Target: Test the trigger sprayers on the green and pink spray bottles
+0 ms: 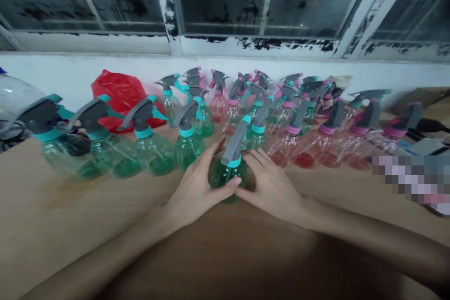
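Note:
A green spray bottle [230,173] with a grey trigger head and a turquoise collar stands upright on the table in front of me. My left hand [197,183] wraps round its left side, the thumb across the front. From the right, my right hand [269,178] closes round the same bottle, and the two thumbs almost meet on it. Just behind it is another green spray bottle [258,138]. To the left of my hands stands a green bottle with a turquoise collar [188,145]; to the right, a pink one with a pink collar [290,143].
Several green bottles [151,150] line the left, several pink ones [325,145] the right, with more crowded behind. A red plastic bag [117,96] sits at the back left, near a clear container [17,91]. A pixelated flat object [418,183] lies at the right of the wooden table [116,225].

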The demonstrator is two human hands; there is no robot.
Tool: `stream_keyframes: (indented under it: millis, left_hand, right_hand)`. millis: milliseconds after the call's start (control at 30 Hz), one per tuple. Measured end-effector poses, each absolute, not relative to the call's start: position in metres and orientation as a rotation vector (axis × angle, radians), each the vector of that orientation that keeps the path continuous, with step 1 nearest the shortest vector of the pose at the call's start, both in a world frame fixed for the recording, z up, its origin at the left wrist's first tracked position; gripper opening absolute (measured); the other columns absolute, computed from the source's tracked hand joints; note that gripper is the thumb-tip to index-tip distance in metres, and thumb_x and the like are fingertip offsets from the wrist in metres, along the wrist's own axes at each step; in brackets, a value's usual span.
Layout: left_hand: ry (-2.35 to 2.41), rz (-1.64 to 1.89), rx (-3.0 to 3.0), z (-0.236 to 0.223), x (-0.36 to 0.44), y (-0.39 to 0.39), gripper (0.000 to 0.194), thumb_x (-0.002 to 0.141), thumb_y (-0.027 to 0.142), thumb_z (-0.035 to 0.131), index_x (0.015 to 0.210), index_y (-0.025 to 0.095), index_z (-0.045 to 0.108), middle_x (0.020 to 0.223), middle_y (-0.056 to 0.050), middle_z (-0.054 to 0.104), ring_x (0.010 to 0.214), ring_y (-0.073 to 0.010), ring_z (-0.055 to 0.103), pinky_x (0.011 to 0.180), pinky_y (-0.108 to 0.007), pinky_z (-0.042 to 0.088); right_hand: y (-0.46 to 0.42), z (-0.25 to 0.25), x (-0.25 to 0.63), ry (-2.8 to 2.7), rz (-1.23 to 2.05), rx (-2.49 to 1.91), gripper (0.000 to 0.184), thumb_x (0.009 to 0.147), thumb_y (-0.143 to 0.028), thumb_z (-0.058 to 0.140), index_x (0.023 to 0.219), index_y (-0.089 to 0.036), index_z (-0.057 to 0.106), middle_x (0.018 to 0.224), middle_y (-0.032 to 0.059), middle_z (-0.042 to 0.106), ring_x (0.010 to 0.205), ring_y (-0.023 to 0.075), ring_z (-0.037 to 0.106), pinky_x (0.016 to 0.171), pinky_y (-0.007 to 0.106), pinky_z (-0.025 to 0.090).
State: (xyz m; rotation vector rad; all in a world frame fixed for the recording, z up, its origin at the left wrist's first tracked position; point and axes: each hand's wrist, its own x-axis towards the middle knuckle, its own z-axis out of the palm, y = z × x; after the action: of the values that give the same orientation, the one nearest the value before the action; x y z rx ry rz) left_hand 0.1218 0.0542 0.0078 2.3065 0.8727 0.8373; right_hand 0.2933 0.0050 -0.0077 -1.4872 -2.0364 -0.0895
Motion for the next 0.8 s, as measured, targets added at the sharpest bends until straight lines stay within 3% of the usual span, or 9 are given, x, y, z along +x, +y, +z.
stream_keyframes:
  millis: [133,400,633,800]
  left_hand:
    - [1.004,0.777,2.316,0.001,0.092,0.047,0.071,0.081,0.037,0.057,0.139,0.029,0.018,0.14,-0.005,0.04,0.124,-0.0236,0.042,0.104,-0.044,0.035]
    - [1.093,0.704,2.216,-0.015,0.052,0.037,0.051,0.083,0.038,0.054,0.129,0.037,0.031,0.132,0.0,0.046,0.115,-0.0227,0.049,0.092,-0.041,0.048]
    - [1.066,0.639,2.301,-0.014,0.047,0.043,0.04,0.085,0.036,0.052,0.121,0.034,0.037,0.127,0.001,0.052,0.119,-0.0217,0.048,0.101,-0.045,0.04]
    - [1.045,0.651,2.284,-0.011,0.052,0.048,0.038,0.084,0.036,0.051,0.119,0.032,0.037,0.121,-0.001,0.056,0.114,-0.0215,0.052,0.097,-0.045,0.042]
  right_hand:
    - [0.016,-0.006,0.296,-2.032,-0.084,-1.503,0.039,0.08,-0.046,0.055,0.103,-0.016,0.053,0.105,0.0106,0.057,0.103,0.0273,0.05,0.085,0.043,0.045]
    - [0.043,-0.009,0.292,-1.975,-0.146,-1.572,0.048,0.081,-0.052,0.052,0.11,-0.014,0.052,0.108,0.0119,0.058,0.105,0.0302,0.049,0.086,0.045,0.044]
    - [0.057,-0.012,0.288,-1.944,-0.201,-1.622,0.055,0.083,-0.049,0.051,0.121,-0.009,0.045,0.109,0.0147,0.059,0.109,0.0327,0.048,0.083,0.046,0.047]
    - [0.062,-0.009,0.286,-1.921,-0.234,-1.674,0.061,0.082,-0.047,0.054,0.128,-0.009,0.04,0.113,0.0178,0.058,0.112,0.0342,0.048,0.077,0.046,0.051]
